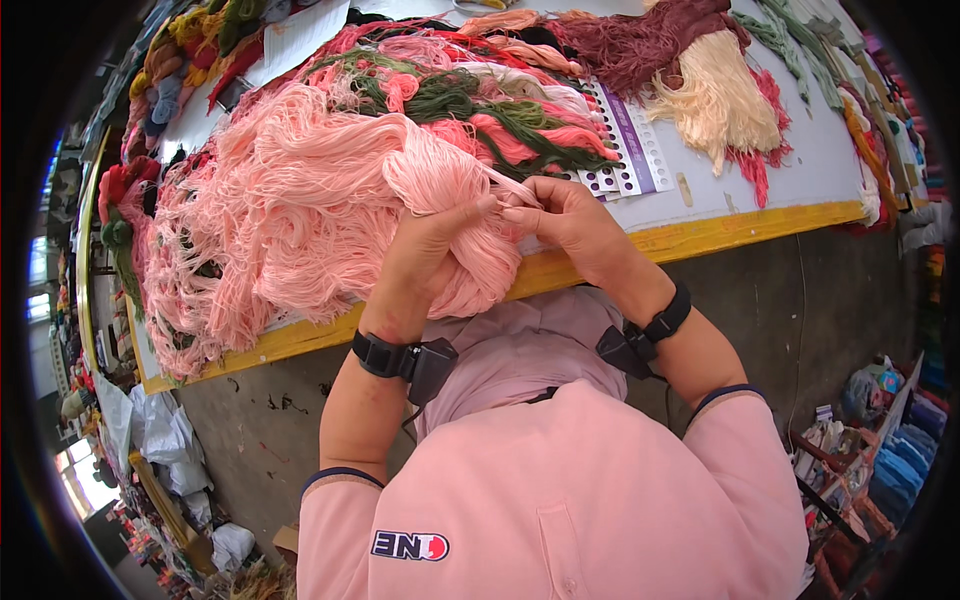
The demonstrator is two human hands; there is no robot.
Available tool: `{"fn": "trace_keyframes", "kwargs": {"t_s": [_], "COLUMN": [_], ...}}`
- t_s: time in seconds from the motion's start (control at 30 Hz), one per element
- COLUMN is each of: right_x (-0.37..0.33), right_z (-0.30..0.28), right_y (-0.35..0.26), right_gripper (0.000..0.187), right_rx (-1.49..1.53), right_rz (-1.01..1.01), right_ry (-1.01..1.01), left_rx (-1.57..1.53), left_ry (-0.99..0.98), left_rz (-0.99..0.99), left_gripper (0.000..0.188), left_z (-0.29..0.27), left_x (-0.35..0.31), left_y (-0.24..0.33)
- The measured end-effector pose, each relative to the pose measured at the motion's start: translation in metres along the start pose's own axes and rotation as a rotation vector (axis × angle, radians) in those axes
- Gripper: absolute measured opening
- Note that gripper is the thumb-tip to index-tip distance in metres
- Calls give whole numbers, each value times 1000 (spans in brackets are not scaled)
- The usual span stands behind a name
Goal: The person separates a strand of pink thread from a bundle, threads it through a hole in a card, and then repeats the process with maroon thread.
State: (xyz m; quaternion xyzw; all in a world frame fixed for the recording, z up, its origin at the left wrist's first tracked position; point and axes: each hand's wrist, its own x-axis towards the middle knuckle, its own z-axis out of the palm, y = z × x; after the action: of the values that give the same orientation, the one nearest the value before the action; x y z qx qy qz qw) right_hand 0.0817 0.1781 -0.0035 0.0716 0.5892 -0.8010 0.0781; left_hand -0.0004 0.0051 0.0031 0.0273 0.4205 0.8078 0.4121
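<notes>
A thick bundle of light pink yarn [300, 190] spreads over the left part of the table, and its gathered end bulges at the front edge. My left hand [432, 245] is wrapped round that gathered end, thumb on top, with most of its fingers hidden behind the strands. Just to the right, my right hand [575, 222] pinches a thin twisted strand of pink yarn [512, 187] between thumb and forefinger. The strand runs back to the top of the bundle. Both hands are close together over the yellow table edge.
Behind the pink bundle lie green, red and white skeins [450, 95]. White-and-purple cards with punched holes [640, 140] stick out beneath them. Maroon yarn [650, 45] and cream yarn [715, 95] lie farther right. The table's yellow edge [740, 230] runs across in front of me. Plastic bags [165, 430] stand at lower left.
</notes>
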Motion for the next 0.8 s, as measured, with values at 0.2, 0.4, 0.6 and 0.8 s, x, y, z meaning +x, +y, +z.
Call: {"fn": "trace_keyframes", "kwargs": {"t_s": [0.2, 0.4, 0.6, 0.8], "right_x": [-2, 0, 3, 0], "right_z": [-8, -7, 6, -1], "right_y": [1, 1, 2, 4], "right_gripper": [11, 14, 21, 15], "right_rx": [145, 364, -27, 96], "right_rz": [41, 65, 24, 59], "right_ry": [-5, -55, 17, 46], "left_rx": [-153, -10, -139, 27], "left_ry": [6, 22, 38, -32], "left_rz": [-70, -106, -20, 6], "left_gripper": [29, 28, 28, 30], "left_z": [-5, -7, -4, -3], "left_x": [-1, 0, -1, -3], "left_y": [2, 2, 2, -1]}}
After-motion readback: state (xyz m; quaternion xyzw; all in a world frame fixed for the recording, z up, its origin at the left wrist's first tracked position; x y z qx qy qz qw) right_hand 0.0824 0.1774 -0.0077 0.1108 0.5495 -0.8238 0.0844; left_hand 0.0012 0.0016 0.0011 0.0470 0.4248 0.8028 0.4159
